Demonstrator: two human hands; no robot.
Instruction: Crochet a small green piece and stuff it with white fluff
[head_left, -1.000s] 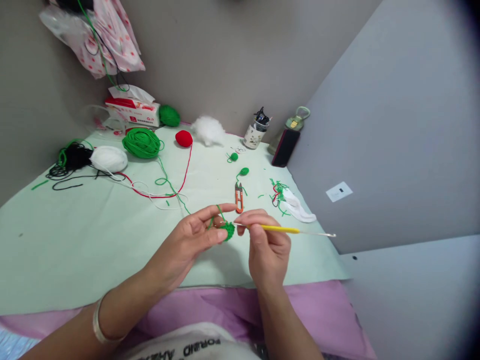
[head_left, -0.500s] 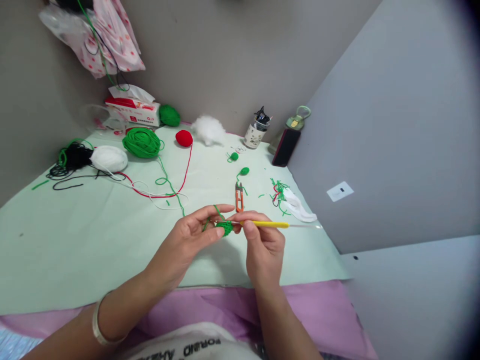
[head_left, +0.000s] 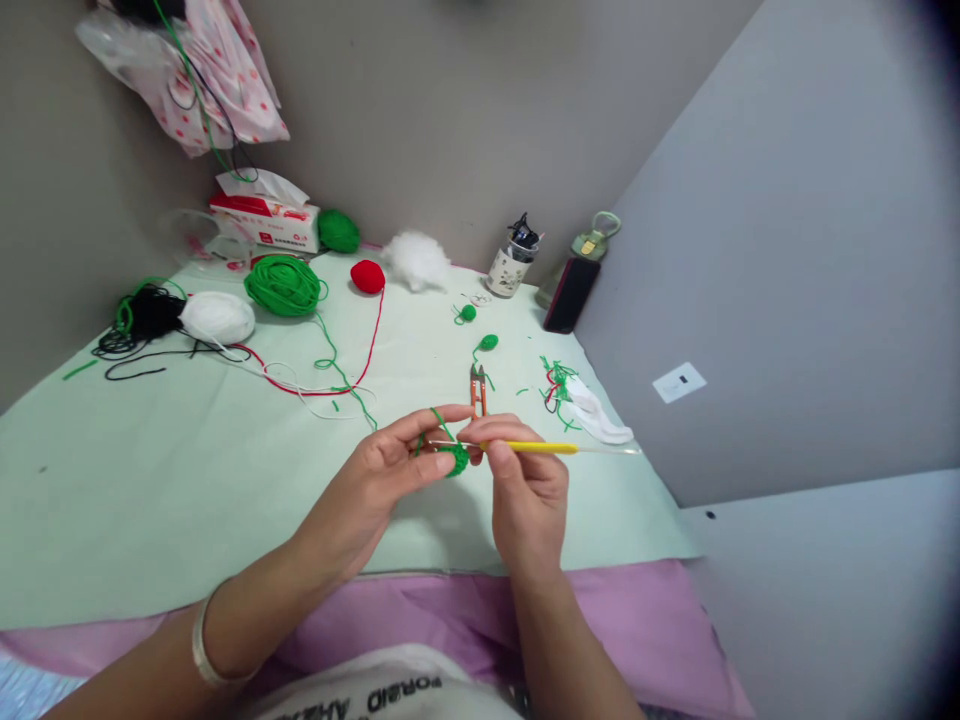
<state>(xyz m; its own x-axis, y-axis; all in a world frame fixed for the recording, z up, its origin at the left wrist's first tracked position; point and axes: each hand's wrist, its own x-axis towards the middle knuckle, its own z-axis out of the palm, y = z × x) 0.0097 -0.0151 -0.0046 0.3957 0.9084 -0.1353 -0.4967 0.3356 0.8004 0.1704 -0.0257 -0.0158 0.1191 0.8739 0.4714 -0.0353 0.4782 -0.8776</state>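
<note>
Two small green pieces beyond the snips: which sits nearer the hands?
The oval piece just past the orange snips; the rounder piece lies farther back, toward the white fluff.

At the centre of the frame, the hook [head_left: 532, 447] has a smooth, plastic-looking yellow grip and a metallic shaft, while the green crochet piece [head_left: 460, 460] is matt, bumpy yarn. The pale table cover [head_left: 187, 500] looks smooth and matt. Towards the upper middle, the white stuffing [head_left: 416, 262] is fluffy fibre; at upper left, the tissue box [head_left: 266, 222] looks like printed card, its tissue [head_left: 266, 187] soft paper.
</note>
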